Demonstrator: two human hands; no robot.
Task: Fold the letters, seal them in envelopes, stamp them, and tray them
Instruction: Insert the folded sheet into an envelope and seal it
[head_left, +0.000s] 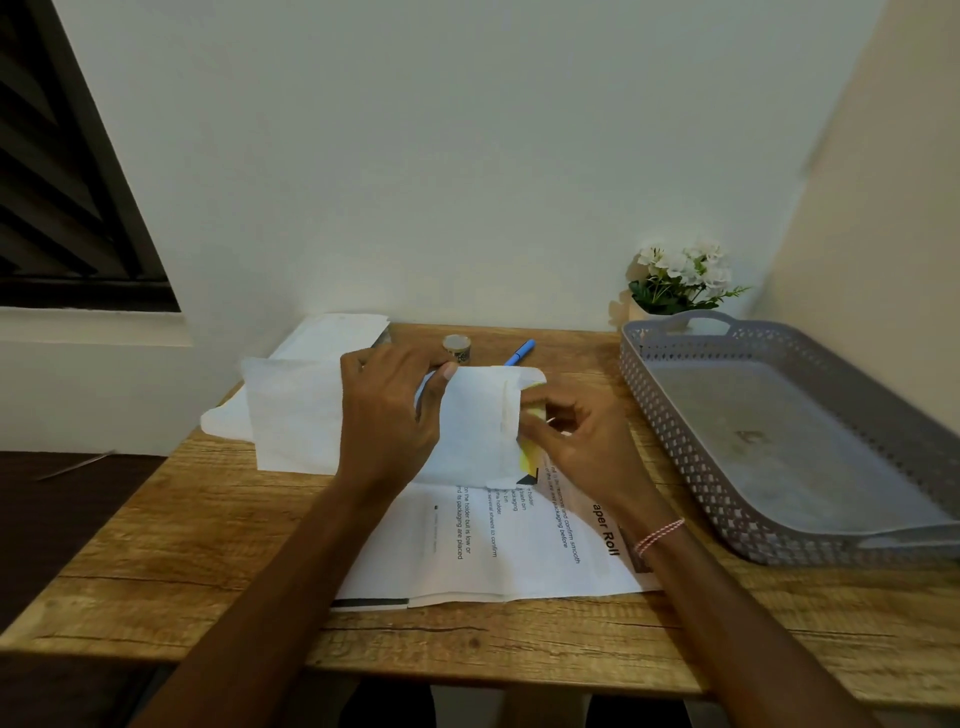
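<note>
A white envelope (467, 426) is held above the middle of the wooden table (208, 545). My left hand (389, 415) grips its left part, thumb over the top edge. At the envelope's right end, my right hand (576, 441) pinches a small yellow piece (530, 452), partly hidden by the fingers. Printed letters (519, 545) lie flat under both hands. A grey perforated tray (779, 441) stands at the right. More white envelopes (291, 405) lie at the back left.
A small round pot (457, 347) and a blue pen (519, 352) lie near the wall behind the envelope. White flowers (680, 275) stand in the back right corner. A dark surface (62, 509) adjoins the table's left edge.
</note>
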